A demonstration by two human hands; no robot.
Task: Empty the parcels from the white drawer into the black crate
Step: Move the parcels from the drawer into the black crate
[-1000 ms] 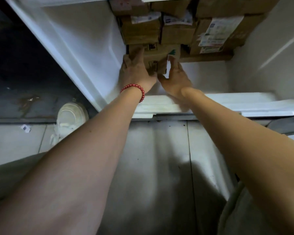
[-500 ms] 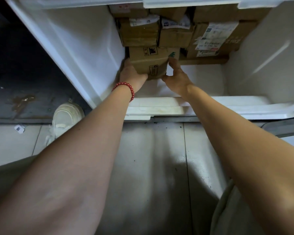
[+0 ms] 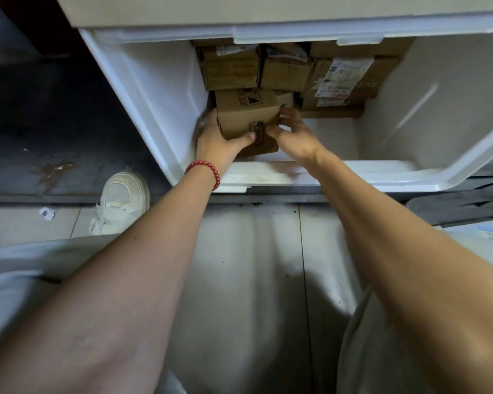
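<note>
Presently both hands are on 1 small cardboard box point(image 3: 245, 115) inside the white drawer point(image 3: 160, 103). Left hand point(image 3: 217, 140) grips the box's near left corner, thumb laid across the front face, fingers hidden round the side. Right hand point(image 3: 293, 136) holds the opposite edge, thumb on the front, fingers curled over the right corner. The box sits between the 2 palms, low in the drawer, not yet clear of its rim.

Risks noted:
1. Further parcels point(image 3: 231, 69) stand just beyond the fingertips and touch the box's far side; whether they lean on it cannot be told. If they do, drawing the box out could let them topple forward into the drawer.
2. Left hand is tight between the box and the drawer wall just outside it; knuckles may scrape, or the grip may slip on the lift.
3. The hold is on edges and corners only, with nothing seen under the base; a heavy or loosely taped box could slide down between the palms.
4. Black crate is not in view, so the carry would start toward a target unseen
</note>
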